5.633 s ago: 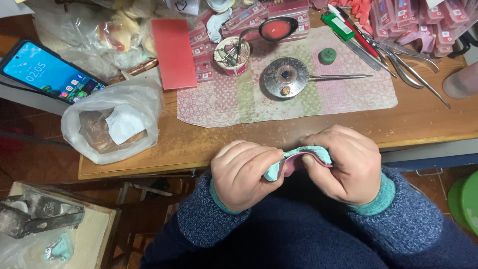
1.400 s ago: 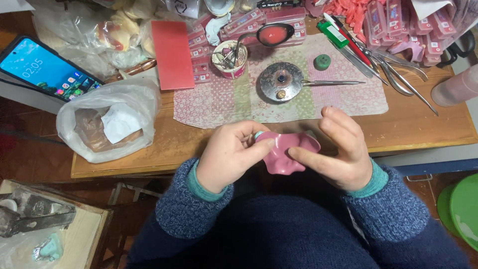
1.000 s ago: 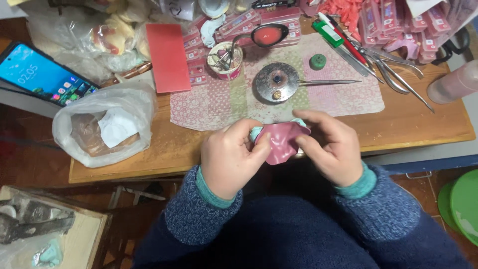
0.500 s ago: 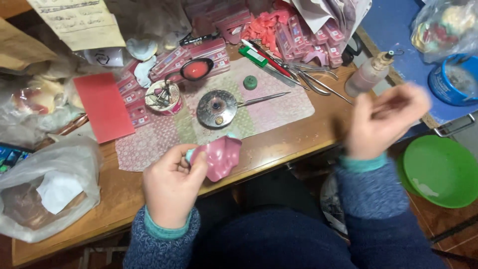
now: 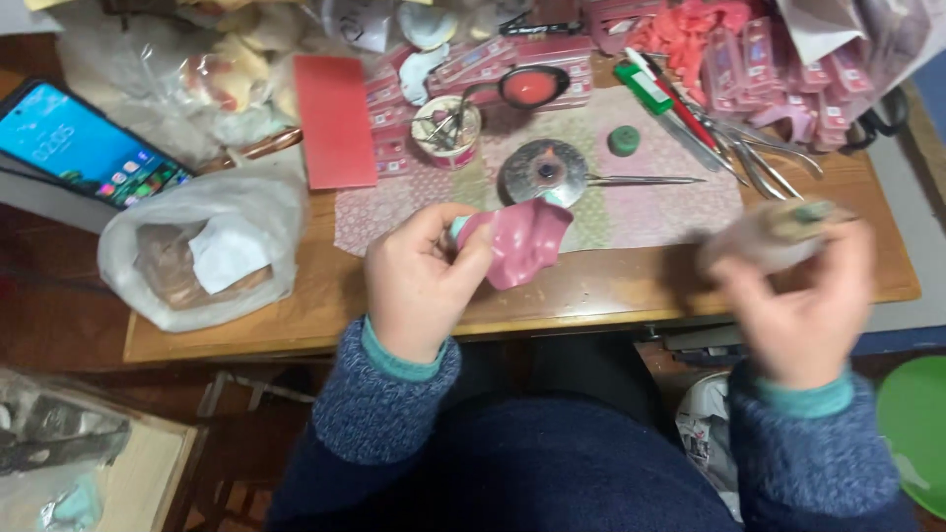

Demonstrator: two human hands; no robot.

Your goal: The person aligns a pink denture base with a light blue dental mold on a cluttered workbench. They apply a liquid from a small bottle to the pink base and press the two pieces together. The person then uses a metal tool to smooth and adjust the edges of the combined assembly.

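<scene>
- Head view: left hand (image 5: 419, 281) at 9 o'clock of centre, fingers clamped on a pink pouch (image 5: 517, 239) with a teal edge, held over the table (image 5: 611, 286) front edge.
- Right hand (image 5: 793, 281) at 3 o'clock, blurred, wrapped round a greyish wad (image 5: 764, 236); grip unclear.
- Best done with pouch mouth pinched open and steady, facing the wad, stuffing fed in small portions.

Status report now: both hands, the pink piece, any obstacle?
Left hand grips pink fabric piece above table edge. Right hand blurred, holds a small unclear thing. Nothing blocking.
</scene>
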